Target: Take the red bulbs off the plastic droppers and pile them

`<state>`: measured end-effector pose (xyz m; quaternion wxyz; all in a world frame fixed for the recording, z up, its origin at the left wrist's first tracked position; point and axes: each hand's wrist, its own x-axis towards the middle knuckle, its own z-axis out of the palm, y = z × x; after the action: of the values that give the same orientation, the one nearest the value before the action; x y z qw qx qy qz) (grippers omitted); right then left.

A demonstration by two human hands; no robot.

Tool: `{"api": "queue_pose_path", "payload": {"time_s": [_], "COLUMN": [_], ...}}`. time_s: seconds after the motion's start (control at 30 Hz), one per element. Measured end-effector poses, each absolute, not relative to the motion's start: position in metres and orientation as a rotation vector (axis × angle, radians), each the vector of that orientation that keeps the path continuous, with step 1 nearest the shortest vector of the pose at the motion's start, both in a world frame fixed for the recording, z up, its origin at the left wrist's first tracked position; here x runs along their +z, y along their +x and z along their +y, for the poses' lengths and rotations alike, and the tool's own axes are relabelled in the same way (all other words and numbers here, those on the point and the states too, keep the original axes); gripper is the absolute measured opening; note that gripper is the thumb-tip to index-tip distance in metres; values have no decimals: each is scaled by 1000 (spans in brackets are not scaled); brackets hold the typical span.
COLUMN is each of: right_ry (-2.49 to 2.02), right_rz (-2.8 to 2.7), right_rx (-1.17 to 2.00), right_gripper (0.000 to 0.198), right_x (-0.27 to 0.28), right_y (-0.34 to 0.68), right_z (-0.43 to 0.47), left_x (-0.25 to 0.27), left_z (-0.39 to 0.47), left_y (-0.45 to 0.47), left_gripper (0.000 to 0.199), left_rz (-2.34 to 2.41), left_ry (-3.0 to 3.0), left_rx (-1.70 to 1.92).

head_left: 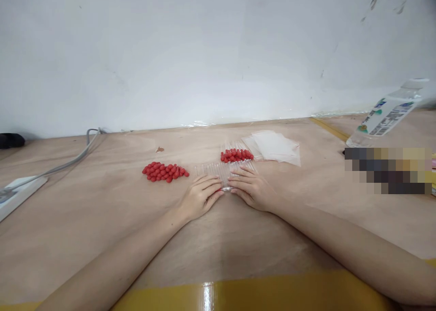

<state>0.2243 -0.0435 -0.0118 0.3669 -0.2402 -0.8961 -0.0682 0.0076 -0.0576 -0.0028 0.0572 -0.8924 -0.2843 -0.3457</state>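
A row of thin clear tubes (213,169) lies side by side on the table in front of me. My left hand (204,193) grips the near left part of the row, fingers together and curved over the tubes. From the right, my right hand (252,189) holds the row too, its fingers laid across the tubes and its thumb at the near edge. Between the two thumbs a shiny strip shows with a touch of red; what it belongs to I cannot make out. Just behind, several red rubber bulbs (236,155) sit at the ends of more clear tubes.
Loose red bulbs (165,171) form a pile left of my hands. Clear plastic bags (277,147) with red lines lie back right. A bottle (388,113) leans at far right near a blurred patch. A grey cable (73,160) runs to a white power strip (22,195) at left.
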Motion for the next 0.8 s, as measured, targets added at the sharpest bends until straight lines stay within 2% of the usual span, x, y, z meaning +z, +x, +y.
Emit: {"api": "queue_pose_path", "payload": {"time_s": [0.17, 0.4, 0.8], "right_ry": [-601, -517, -373], "right_rz": [-2337, -2356, -2351], "right_rx": [-135, -70, -253], "right_gripper": [28, 27, 17], "right_x": [-12, -15, -9], "right_y": [223, 223, 226], "right_z": [-45, -45, -53], "left_x": [-4, -2, 1], "left_z": [-59, -62, -67], "left_y": [8, 7, 2], "left_gripper": [18, 22, 18], "left_rz": [-824, -770, -666], "left_ry": [-2722, -2734, -2756], "left_rx": [-1061, -991, -946]}}
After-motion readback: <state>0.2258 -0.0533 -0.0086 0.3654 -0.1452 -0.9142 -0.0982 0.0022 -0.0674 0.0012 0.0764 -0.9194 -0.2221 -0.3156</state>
